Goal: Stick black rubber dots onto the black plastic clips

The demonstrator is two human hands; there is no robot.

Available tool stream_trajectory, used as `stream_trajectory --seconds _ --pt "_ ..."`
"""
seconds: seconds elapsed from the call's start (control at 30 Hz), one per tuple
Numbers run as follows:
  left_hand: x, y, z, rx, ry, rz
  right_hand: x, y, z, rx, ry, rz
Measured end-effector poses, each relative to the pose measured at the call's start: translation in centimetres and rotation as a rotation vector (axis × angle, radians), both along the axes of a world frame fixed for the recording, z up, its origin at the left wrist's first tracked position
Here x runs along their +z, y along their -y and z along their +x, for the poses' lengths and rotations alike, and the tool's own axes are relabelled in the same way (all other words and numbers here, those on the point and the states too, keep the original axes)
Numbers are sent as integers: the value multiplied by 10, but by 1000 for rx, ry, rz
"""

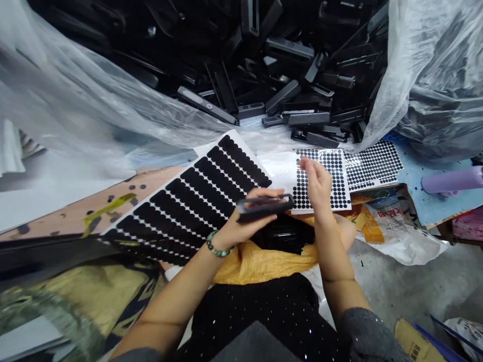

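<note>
My left hand (241, 229) grips a long black plastic part (260, 208) with a hollow opening, fingers along one side and thumb along the other. Over a white sheet of small round black stickers (337, 193), my right hand (320, 187) is closed, thumb and fingers drawn together. Whatever lies between those fingertips is too small to make out. Under and left of my left hand lies a larger sheet of black stickers (181, 193) in rows with scalloped edges. In my lap an orange-yellow woven sack (260, 264) holds more black parts (285, 234).
A big pile of black plastic parts (289, 98) fills the back, framed by clear plastic film (124, 95). Another dot sheet (377, 163) lies to the right, near a purple bottle (453, 180). Below it stands an open box with plastic packaging (388, 211).
</note>
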State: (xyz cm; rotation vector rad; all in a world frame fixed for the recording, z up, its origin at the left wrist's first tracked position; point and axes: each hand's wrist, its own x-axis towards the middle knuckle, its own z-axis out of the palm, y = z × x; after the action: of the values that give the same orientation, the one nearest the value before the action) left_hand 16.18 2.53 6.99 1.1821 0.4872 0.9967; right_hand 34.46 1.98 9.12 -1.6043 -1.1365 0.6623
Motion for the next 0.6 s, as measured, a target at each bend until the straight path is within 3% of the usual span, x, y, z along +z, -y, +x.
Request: stream_trajectory --seconds 0.07,0.13,0.2,0.27,0.37,0.47,0.6 --pt "1 2 -6 -218 -154 189 -2 -18 32 -112 122 38" --pt "3 4 -7 -390 -260 323 -5 -39 61 -239 501 5" --pt "9 3 -4 -434 -280 343 -10 -60 82 -233 751 -127" --pt "16 0 2 -381 -242 268 -15 -75 91 -200 881 -248" --pt "23 -12 12 -235 -182 93 -18 -86 95 -154 952 -298" --pt "23 -30 25 -125 -141 -44 -14 -83 97 -127 964 -261" --pt "18 -57 59 -73 -129 -187 -5 -70 95 -82 935 -124"
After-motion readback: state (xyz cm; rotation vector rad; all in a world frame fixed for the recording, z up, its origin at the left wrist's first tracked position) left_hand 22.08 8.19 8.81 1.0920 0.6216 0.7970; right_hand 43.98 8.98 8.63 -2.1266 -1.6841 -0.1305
